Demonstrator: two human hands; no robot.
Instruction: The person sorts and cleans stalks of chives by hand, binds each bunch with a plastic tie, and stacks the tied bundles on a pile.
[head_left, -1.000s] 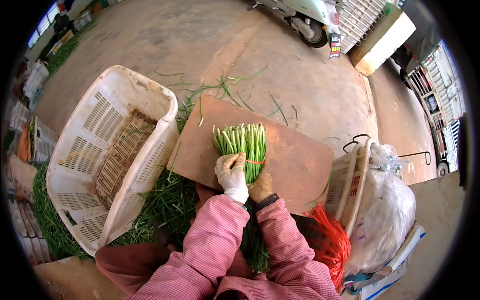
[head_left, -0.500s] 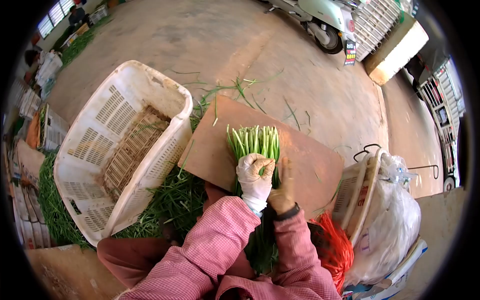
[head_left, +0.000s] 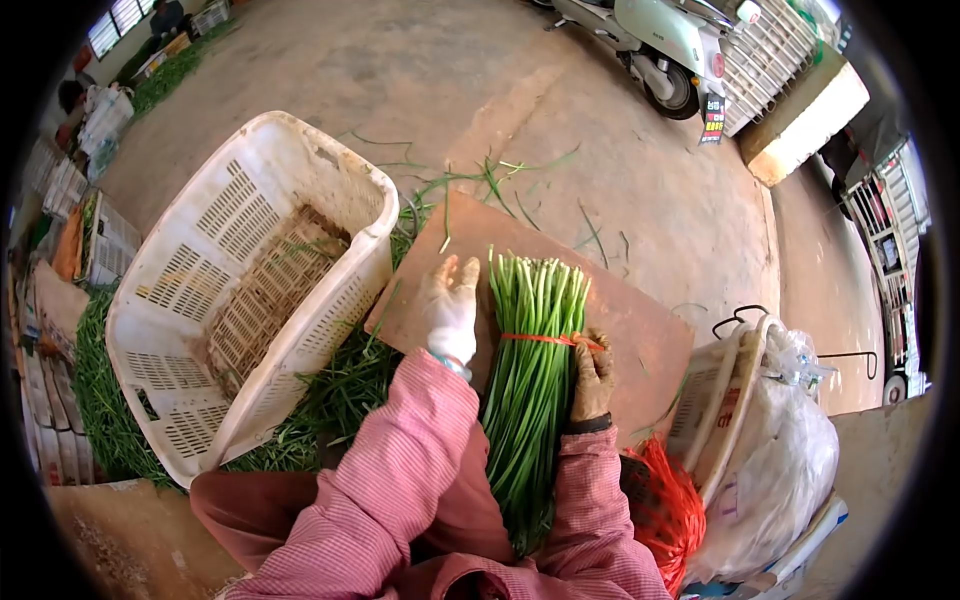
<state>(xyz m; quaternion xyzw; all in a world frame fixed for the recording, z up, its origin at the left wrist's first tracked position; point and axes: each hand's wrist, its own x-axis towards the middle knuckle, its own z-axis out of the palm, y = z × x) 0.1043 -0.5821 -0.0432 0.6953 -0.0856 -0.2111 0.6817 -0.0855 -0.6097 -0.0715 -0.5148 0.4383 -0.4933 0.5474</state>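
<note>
A bunch of long green stalks (head_left: 530, 410), which look like garlic chives, lies on a brown board (head_left: 635, 310) with pale cut ends pointing away from me. A thin red tie (head_left: 535, 338) circles it below those ends. My right hand (head_left: 593, 378), in a stained glove, is at the bunch's right side, fingers bent and closed on the end of the red tie. To the left of the bunch, my left hand (head_left: 452, 308) in a whitish glove is raised over the board, apart from the stalks. Its fingers are apart and hold nothing.
A white plastic crate (head_left: 255, 310) stands left of the board, with loose greens (head_left: 340, 410) beside it. Red plastic strands (head_left: 670, 505) hang at my right, near a basket with a clear plastic bag (head_left: 775, 470). A scooter (head_left: 660, 50) is parked farther off.
The red tie now shows around the bunch. My left hand has let go and moved left. My right hand has moved down to the tie on the bunch's right side.
</note>
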